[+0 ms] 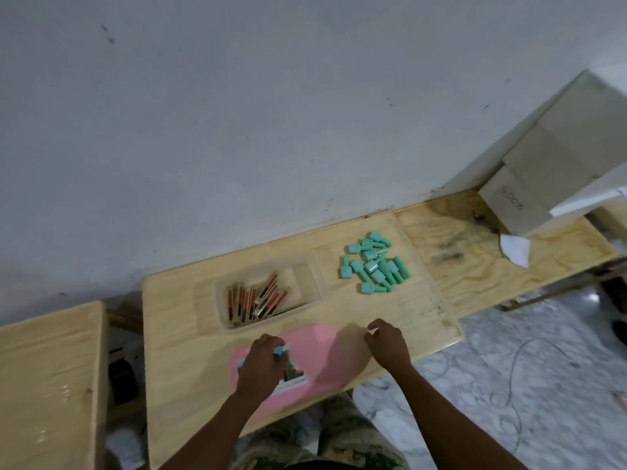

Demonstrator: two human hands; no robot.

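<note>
Caps (375, 266) heaped mid-frame lie straight above the right hand (388, 342), loosely curled and empty; the left hand (263, 361) grips one cap (280, 350) over a pink lid (325, 354).

Left hand (263, 362) grips teal cap (280, 351) over pink tray (319, 354), frame centre-bottom; right hand (386, 342) curled, empty, right of it.
</note>
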